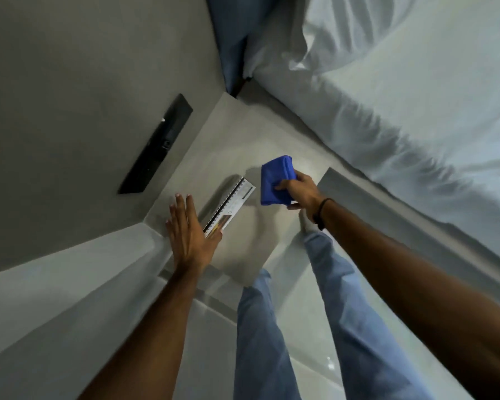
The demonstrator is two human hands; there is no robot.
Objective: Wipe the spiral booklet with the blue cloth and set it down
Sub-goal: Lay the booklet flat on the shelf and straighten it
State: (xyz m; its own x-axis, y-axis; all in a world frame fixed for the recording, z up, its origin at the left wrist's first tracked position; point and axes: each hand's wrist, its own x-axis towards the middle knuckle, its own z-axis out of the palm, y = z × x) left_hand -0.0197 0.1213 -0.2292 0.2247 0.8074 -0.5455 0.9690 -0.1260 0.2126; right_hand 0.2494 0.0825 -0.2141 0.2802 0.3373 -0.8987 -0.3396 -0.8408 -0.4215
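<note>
Spiral booklet (233, 204): centre of frame, slim, white printed cover, dark wire binding along its upper-left edge; lower end under the thumb side of the left hand, and whether it rests on the ledge or is tilted above it cannot be told.

Left hand (188, 232): fingers straight and together, palm flat, pinching the booklet's lower end at the thumb.

Blue cloth (277, 180): right of the booklet, apart from it; thick, soft, folded into a pad.

Right hand (300, 189): closed around the cloth's lower right edge; dark band at the wrist.

Ledge (237, 134): smooth matte grey surface beneath.

Handling advice: steady the booklet, then draw the cloth pad lengthwise along the cover, away from the wire coil to avoid snagging.

Surroundings: black wall panel (156, 144) upper left; rumpled white bedding (416, 82) upper right.
</note>
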